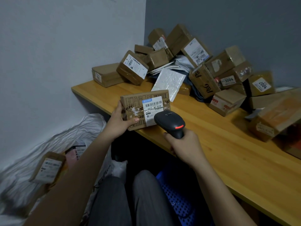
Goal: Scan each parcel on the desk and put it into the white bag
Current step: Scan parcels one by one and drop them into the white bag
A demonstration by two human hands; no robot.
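The right hand (185, 144) grips a scanner (171, 123) aimed at the parcel (138, 110) the left hand (120, 123) clasps over the desk's (228, 152) near edge, a few parcels already in the white bag (32, 144), a heap (203, 67) at the desk's far corner unscanned

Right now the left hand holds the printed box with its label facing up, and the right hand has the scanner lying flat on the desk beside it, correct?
Not quite. The head view shows the right hand gripping the scanner by its handle, raised and aimed at the label of the printed box, not lying on the desk. The left hand does hold that box, label up.
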